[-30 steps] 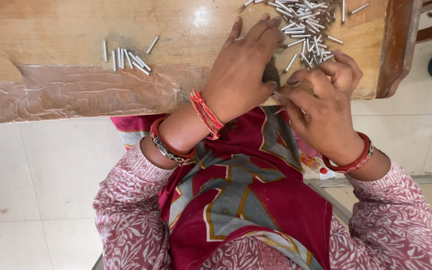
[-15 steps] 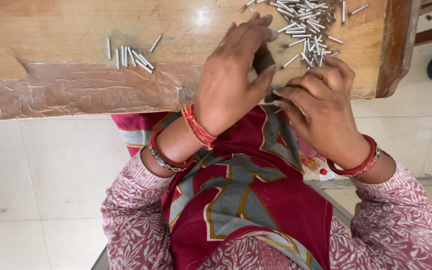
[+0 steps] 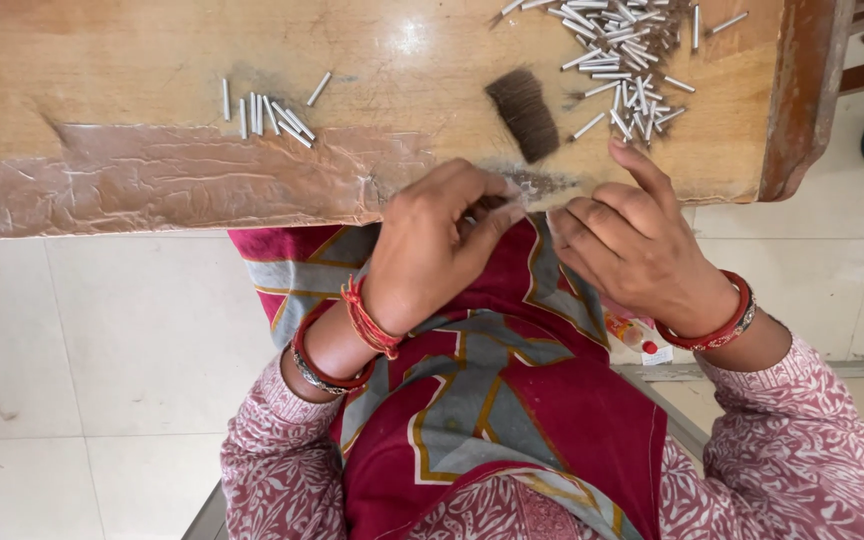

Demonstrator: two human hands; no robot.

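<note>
Both hands withdrew to table edge (image 3: 152, 215); left hand (image 3: 432, 250) fingers pinch dark fibres (image 3: 497, 203), right hand (image 3: 632, 245) fingers open.

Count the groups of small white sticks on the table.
2: small row left of the dark tuft, big heap right of it. The left hand or right hand may hide more.

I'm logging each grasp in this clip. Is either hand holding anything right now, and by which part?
The left hand pinches something small and thin at its fingertips, too hidden to identify. The right hand seems to hold nothing; its fingers rest near the table edge.
</note>
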